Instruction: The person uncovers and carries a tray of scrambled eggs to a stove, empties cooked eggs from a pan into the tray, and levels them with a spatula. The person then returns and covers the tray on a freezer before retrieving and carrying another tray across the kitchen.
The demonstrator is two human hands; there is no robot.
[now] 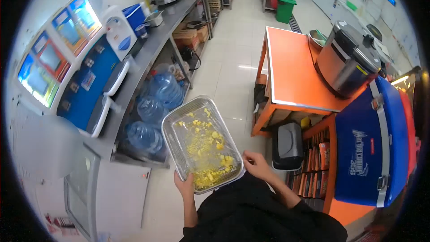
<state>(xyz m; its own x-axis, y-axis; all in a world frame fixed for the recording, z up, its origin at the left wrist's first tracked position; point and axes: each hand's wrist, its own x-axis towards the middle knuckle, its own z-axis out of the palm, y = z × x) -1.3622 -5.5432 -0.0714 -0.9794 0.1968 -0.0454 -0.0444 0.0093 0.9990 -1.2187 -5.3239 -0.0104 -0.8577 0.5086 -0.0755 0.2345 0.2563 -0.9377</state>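
A silvery rectangular tray (pixel 173 140) with scattered bits of yellow food (pixel 207 177), like scrambled egg, is held in front of my body. It tilts, and most of the food lies towards its near end. My left hand (pixel 184 186) grips the near left corner, thumb over the rim and fingers mostly hidden below. At the near right edge, my right hand (pixel 256 166) has its fingers curled against the rim.
To the left, a steel counter (pixel 154 49) carries a drink dispenser (pixel 96 69), with large water bottles (pixel 154 107) beneath. On the right stand an orange table (pixel 291 67), a large cooker (pixel 345 58) and a blue cooler box (pixel 365 145). A green bin (pixel 285 9) is farther ahead.
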